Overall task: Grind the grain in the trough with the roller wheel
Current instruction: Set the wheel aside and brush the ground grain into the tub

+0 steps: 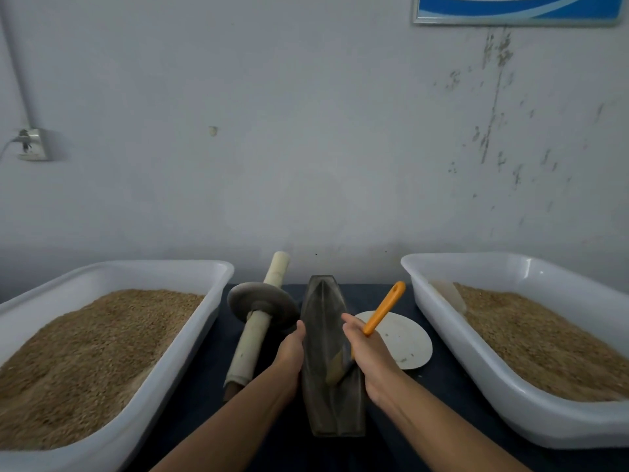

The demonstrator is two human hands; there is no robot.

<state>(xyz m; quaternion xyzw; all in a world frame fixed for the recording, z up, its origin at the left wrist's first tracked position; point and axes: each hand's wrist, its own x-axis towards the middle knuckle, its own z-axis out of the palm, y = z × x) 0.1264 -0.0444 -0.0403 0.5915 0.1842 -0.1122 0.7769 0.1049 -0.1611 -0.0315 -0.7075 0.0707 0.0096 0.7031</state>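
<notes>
A dark, boat-shaped metal trough lies lengthwise on the dark table between my arms. A small heap of tan grain sits in its groove. My right hand grips an orange-handled tool whose lower end dips into the trough at the grain. My left hand rests against the trough's left wall, fingers along its side. The roller wheel, a grey disc on a pale wooden axle, lies on the table left of the trough, untouched.
A large white tub of grain fills the left side. A second white tub of grain stands on the right, with a pale scoop leaning in it. A white round plate lies right of the trough. A wall rises close behind.
</notes>
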